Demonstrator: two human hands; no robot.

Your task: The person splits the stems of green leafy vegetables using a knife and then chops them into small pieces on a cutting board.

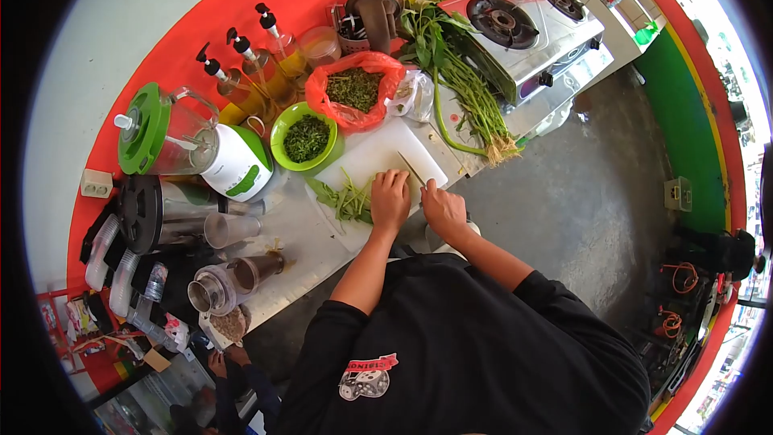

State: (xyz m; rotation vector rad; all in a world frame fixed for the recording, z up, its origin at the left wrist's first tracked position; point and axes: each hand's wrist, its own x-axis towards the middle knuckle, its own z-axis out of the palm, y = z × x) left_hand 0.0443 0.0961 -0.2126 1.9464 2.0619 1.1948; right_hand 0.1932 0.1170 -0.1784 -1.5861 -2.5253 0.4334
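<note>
Leafy greens (348, 201) lie on the white cutting board (378, 149), spread out to the left of my hands. My left hand (390, 200) is closed over their right end, its fingers bent and pressed down on the board. Just right of it, my right hand (443, 209) grips a knife (411, 169), whose thin blade slants up and left across the board near the left fingertips. Its handle is mostly hidden in my fist. Behind the board stands a green bowl (282, 155) of chopped greens, beside a red plastic bag (385, 113) holding more chopped greens.
A bundle of long-stemmed greens with roots (475, 101) lies right of the board, against a gas stove (523, 24). Left are a blender (237, 165), pump bottles (258, 72) and a clear plastic cup (232, 229). Another person's hand (217, 364) shows at lower left.
</note>
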